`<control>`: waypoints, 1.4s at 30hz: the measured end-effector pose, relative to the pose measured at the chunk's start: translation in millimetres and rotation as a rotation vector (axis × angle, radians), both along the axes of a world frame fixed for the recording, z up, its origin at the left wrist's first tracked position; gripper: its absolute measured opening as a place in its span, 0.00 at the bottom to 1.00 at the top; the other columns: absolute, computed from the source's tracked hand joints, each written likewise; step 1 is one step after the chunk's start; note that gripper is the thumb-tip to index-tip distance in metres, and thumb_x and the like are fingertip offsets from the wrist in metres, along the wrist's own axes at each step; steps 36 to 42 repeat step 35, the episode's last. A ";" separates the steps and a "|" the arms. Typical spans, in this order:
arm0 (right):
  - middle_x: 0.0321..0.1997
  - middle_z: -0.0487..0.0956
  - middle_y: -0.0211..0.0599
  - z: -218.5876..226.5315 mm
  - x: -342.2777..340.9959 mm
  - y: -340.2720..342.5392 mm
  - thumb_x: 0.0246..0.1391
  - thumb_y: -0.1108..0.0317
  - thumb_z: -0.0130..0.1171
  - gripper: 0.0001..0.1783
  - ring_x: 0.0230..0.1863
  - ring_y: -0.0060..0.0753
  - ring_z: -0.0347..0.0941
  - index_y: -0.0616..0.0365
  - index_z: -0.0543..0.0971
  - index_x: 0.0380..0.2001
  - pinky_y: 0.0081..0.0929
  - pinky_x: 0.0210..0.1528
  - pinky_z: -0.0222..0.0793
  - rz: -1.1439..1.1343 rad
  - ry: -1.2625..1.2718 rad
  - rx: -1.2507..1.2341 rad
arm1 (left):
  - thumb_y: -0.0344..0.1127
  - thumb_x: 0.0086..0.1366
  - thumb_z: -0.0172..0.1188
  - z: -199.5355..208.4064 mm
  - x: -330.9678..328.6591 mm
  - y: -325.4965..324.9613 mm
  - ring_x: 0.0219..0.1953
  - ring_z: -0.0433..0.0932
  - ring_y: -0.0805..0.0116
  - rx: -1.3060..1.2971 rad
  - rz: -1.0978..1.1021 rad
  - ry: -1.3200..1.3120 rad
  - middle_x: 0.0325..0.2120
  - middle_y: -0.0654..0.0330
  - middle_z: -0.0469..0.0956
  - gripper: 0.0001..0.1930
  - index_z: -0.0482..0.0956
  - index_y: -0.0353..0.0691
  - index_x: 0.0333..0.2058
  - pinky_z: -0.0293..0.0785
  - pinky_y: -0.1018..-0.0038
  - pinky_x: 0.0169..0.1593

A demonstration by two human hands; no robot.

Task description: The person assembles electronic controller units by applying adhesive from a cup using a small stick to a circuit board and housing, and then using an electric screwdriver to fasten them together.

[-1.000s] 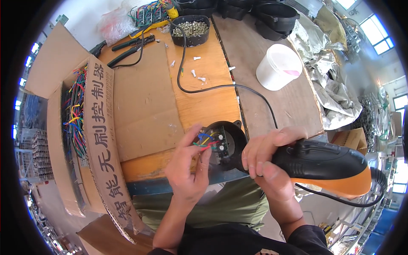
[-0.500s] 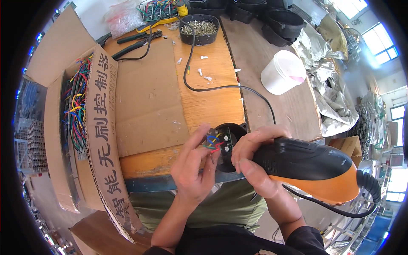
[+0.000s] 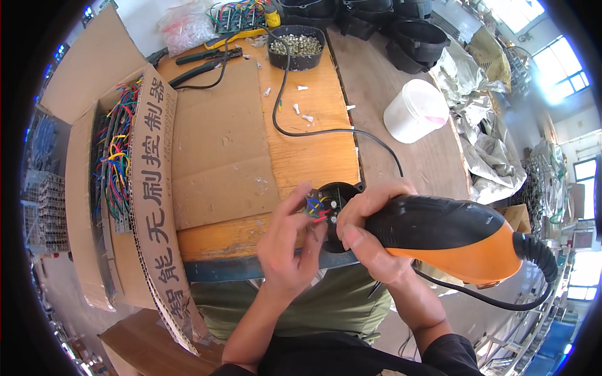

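A black and orange power tool (image 3: 448, 235) lies tilted at the table's front edge, with its ribbed cord end to the right. My right hand (image 3: 370, 235) is closed around its front end, beside an open round black housing (image 3: 337, 243). Inside the housing stands a green circuit board (image 3: 339, 199) with pale round components. My left hand (image 3: 285, 244) is at the housing's left side, fingers curled round a small bundle of blue, yellow, green and red wires (image 3: 316, 210). Its thumb and middle finger close on these wires; blur hides the exact contact.
A cardboard box (image 3: 155, 175) of wired boards stands left, beside a flat cardboard sheet (image 3: 219, 150). Farther back are a wire stripper (image 3: 200, 64), a tub of small metal parts (image 3: 296, 53) and scattered white caps (image 3: 296, 109). A black cable (image 3: 338, 129) crosses the table toward a white bucket (image 3: 416, 111).
The power tool's cord end has shifted slightly left and down, with my right hand moving along. My left hand stays by the wires, its fingers moving only a little.
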State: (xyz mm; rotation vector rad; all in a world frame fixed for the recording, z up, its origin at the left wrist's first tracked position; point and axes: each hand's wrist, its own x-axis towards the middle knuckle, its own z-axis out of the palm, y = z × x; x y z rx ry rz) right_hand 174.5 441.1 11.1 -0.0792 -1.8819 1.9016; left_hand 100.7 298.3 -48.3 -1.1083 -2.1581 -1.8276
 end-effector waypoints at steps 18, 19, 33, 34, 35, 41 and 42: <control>0.26 0.77 0.34 -0.4 3.2 -5.1 0.48 0.76 0.63 0.22 0.27 0.22 0.72 0.58 0.66 0.45 0.25 0.37 0.69 0.010 -0.026 0.208 | 0.30 0.38 0.82 -6.3 -0.5 -1.3 0.54 0.77 0.54 -0.017 -0.199 -0.286 0.54 0.49 0.74 0.58 0.54 0.37 0.67 0.73 0.64 0.57; 0.25 0.78 0.33 2.9 0.9 -5.6 0.47 0.76 0.63 0.23 0.25 0.22 0.72 0.59 0.67 0.46 0.25 0.36 0.69 0.055 0.032 0.205 | 0.31 0.39 0.82 -9.5 -1.9 -2.7 0.54 0.77 0.54 -0.019 -0.209 -0.291 0.53 0.49 0.74 0.57 0.55 0.37 0.66 0.74 0.64 0.56; 0.20 0.78 0.34 7.6 7.3 2.5 0.41 0.76 0.71 0.20 0.21 0.26 0.76 0.61 0.76 0.40 0.24 0.28 0.72 0.110 0.238 0.029 | 0.41 0.36 0.84 -6.8 -4.9 1.1 0.51 0.79 0.52 -0.169 -0.262 -0.262 0.50 0.49 0.76 0.53 0.63 0.39 0.62 0.75 0.61 0.53; 0.19 0.79 0.31 8.5 4.2 4.3 0.40 0.75 0.72 0.17 0.20 0.24 0.76 0.61 0.79 0.36 0.21 0.27 0.72 0.112 0.245 -0.029 | 0.42 0.36 0.84 -5.9 -5.0 1.3 0.52 0.79 0.52 -0.175 -0.272 -0.257 0.50 0.48 0.76 0.54 0.63 0.39 0.62 0.75 0.61 0.53; 0.19 0.79 0.31 6.8 4.9 4.2 0.40 0.75 0.72 0.17 0.20 0.24 0.76 0.61 0.79 0.36 0.21 0.27 0.72 0.109 0.241 -0.033 | 0.42 0.36 0.84 -5.1 -5.2 1.4 0.52 0.79 0.51 -0.182 -0.283 -0.253 0.50 0.48 0.76 0.54 0.62 0.39 0.62 0.75 0.61 0.53; 0.19 0.79 0.31 6.8 4.9 4.2 0.40 0.75 0.72 0.17 0.20 0.24 0.76 0.61 0.79 0.36 0.21 0.27 0.72 0.109 0.241 -0.033 | 0.42 0.36 0.84 -5.1 -5.2 1.4 0.52 0.79 0.51 -0.182 -0.283 -0.253 0.50 0.48 0.76 0.54 0.62 0.39 0.62 0.75 0.61 0.53; 0.19 0.79 0.31 6.8 4.9 4.2 0.40 0.75 0.72 0.17 0.20 0.24 0.76 0.61 0.79 0.36 0.21 0.27 0.72 0.109 0.241 -0.033 | 0.42 0.36 0.84 -5.1 -5.2 1.4 0.52 0.79 0.51 -0.182 -0.283 -0.253 0.50 0.48 0.76 0.54 0.62 0.39 0.62 0.75 0.61 0.53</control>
